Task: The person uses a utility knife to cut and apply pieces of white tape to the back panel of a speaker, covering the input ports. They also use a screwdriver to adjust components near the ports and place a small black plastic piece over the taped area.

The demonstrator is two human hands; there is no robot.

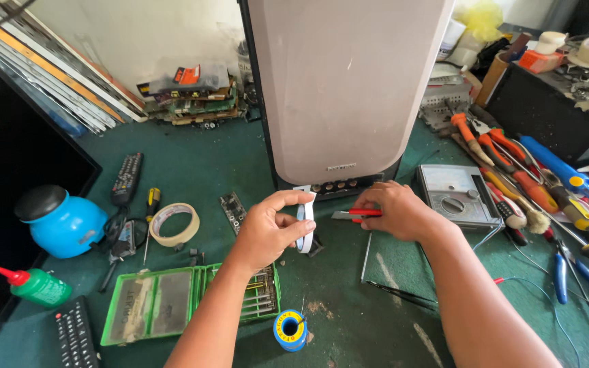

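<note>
A small roll of white double-sided tape (305, 228) is held upright on edge above the green tabletop (192, 167), just in front of the grey speaker cabinet (345, 88); its flat face is turned sideways, and a short free end rises from the top. It is pinched between the thumb and fingers of the left hand (267, 228), whose grip is closed on it. To its right, a red-and-grey utility knife (352, 215) lies with its long axis horizontal, blade end toward the tape, held in the closed grip of the right hand (400, 211). Below, a blue-and-yellow solder spool (290, 328) stands. An open green case (172, 303) holds small tools. A blue round container with a black lid (59, 218) sits left, a green bottle with a red nozzle (35, 286) beneath it.
</note>
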